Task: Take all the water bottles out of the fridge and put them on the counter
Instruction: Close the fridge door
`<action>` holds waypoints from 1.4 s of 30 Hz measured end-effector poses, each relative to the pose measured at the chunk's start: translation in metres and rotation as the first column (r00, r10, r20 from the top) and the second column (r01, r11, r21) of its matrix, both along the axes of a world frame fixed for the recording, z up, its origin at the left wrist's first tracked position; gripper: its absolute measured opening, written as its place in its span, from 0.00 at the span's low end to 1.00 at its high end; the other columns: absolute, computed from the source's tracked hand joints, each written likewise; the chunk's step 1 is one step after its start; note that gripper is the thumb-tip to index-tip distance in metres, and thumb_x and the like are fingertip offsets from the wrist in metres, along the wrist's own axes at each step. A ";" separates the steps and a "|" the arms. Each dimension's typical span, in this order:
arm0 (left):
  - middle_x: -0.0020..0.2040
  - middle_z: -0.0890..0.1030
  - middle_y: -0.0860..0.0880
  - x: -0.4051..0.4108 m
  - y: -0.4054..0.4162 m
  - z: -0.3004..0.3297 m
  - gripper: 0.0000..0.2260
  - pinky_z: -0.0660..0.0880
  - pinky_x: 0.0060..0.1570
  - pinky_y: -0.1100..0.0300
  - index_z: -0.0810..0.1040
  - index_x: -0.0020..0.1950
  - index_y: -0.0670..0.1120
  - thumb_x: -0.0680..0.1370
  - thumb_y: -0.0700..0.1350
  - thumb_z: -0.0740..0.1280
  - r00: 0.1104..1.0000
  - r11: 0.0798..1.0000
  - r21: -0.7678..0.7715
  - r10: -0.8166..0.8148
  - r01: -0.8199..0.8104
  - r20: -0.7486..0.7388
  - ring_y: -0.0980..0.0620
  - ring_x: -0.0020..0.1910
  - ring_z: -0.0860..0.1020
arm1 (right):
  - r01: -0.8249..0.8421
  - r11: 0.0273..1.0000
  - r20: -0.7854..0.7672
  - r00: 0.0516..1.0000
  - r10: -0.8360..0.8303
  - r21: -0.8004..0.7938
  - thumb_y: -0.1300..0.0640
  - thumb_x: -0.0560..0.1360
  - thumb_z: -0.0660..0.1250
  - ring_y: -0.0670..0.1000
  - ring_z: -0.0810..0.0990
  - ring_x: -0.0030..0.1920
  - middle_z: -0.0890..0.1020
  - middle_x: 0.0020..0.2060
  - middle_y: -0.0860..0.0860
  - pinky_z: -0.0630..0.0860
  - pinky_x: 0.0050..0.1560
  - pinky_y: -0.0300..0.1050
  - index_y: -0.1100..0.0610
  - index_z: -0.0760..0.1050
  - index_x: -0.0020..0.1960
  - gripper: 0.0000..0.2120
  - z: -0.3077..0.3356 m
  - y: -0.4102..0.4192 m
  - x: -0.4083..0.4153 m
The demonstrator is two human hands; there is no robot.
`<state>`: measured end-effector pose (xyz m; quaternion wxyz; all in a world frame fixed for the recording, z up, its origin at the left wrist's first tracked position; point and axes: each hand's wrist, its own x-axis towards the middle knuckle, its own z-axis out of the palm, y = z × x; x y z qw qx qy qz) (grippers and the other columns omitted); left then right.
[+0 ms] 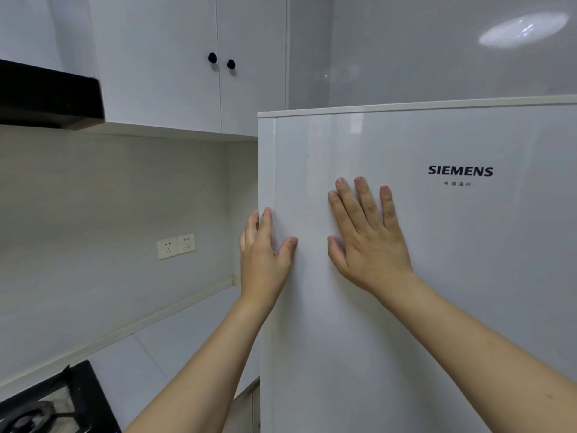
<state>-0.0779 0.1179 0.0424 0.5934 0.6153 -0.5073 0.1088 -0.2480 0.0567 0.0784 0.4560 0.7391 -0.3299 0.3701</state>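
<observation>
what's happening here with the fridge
A person stands at a white fridge whose door is closed. The left hand is at the door's left edge, fingers reaching round it and thumb on the front, while the right hand lies flat on the door front with fingers spread. No water bottles are in view, and the counter to the left has none on it, so the job looks barely begun.

Left grip (263, 245) curled, right grip (365, 232) flat

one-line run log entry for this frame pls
stage: opening fridge | fridge door: closed | left hand: fingers round door's left edge | right hand: flat on door front | bottles: none visible | counter: left of fridge
</observation>
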 end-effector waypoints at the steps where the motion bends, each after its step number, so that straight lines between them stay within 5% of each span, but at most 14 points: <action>1: 0.77 0.58 0.47 0.001 -0.005 0.000 0.30 0.53 0.69 0.62 0.59 0.77 0.47 0.78 0.49 0.67 1.000 1.000 0.001 -0.016 0.016 -0.007 0.49 0.76 0.54 | 0.016 1.000 -0.002 1.000 -0.016 0.004 0.49 0.75 0.58 0.61 0.52 0.77 0.56 0.77 0.58 0.48 0.74 0.65 0.62 0.57 0.77 0.34 0.000 -0.004 0.001; 8: 0.77 0.58 0.47 0.011 -0.043 -0.001 0.31 0.55 0.72 0.56 0.59 0.77 0.47 0.78 0.49 0.67 0.997 0.997 0.003 -0.074 0.074 -0.017 0.49 0.76 0.54 | 0.096 0.995 -0.014 0.995 -0.096 0.003 0.49 0.76 0.57 0.61 0.50 0.78 0.55 0.78 0.58 0.48 0.75 0.65 0.62 0.56 0.78 0.34 0.000 -0.027 0.007; 37: 0.78 0.54 0.52 0.018 -0.175 -0.001 0.32 0.52 0.70 0.64 0.56 0.78 0.51 0.78 0.52 0.67 0.942 0.944 0.008 -0.329 0.330 -0.069 0.57 0.76 0.52 | 0.276 0.961 0.001 0.961 -0.276 -0.030 0.52 0.82 0.50 0.61 0.50 0.78 0.54 0.78 0.58 0.46 0.75 0.62 0.63 0.52 0.78 0.28 -0.002 -0.117 0.010; 42: 0.79 0.40 0.48 -0.004 -0.198 -0.019 0.32 0.39 0.71 0.66 0.43 0.79 0.47 0.81 0.55 0.55 0.945 0.944 -0.046 -0.325 0.326 0.031 0.59 0.76 0.38 | 0.294 0.953 0.013 0.956 -0.294 -0.074 0.52 0.82 0.48 0.61 0.51 0.77 0.53 0.78 0.59 0.49 0.75 0.64 0.63 0.50 0.78 0.28 -0.005 -0.126 0.012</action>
